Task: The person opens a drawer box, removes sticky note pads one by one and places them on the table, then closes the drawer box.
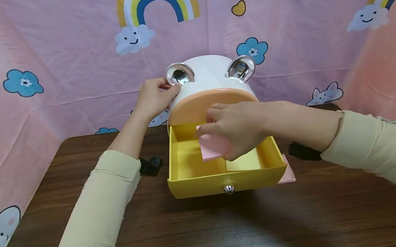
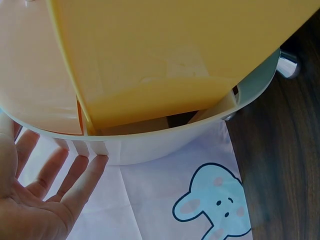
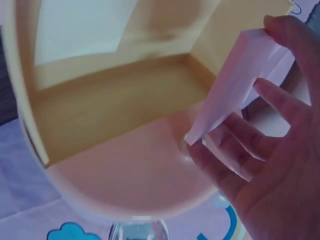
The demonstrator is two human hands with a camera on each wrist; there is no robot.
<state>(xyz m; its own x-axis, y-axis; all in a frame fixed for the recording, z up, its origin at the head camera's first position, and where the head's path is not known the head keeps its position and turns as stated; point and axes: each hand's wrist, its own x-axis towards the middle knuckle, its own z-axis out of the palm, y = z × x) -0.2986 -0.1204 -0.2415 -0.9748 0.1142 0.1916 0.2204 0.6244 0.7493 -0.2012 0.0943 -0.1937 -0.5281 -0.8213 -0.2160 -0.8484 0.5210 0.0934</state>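
Observation:
A white box with an orange face and two silver ring eyes (image 1: 209,72) stands on the table, its yellow drawer (image 1: 192,188) pulled out. Over the drawer my right hand (image 1: 243,127) pinches a pink sticky note pad (image 1: 212,146) between thumb and fingertips. The right wrist view shows the pad (image 3: 232,85) tilted on edge, above the drawer floor. Inside the drawer, at the right, lies a pale yellow pad (image 1: 244,162). My left hand (image 1: 155,98) rests against the box's left side by the eye. Its fairly straight fingers (image 2: 82,185) press fingertips to the white shell.
Another pink pad (image 1: 287,172) lies on the dark wooden table (image 1: 153,234), partly hidden by the drawer's right front corner. A silver knob (image 1: 229,189) sticks out from the drawer front. Behind the box hangs a pink cloth (image 1: 69,44) with rainbows and rabbits.

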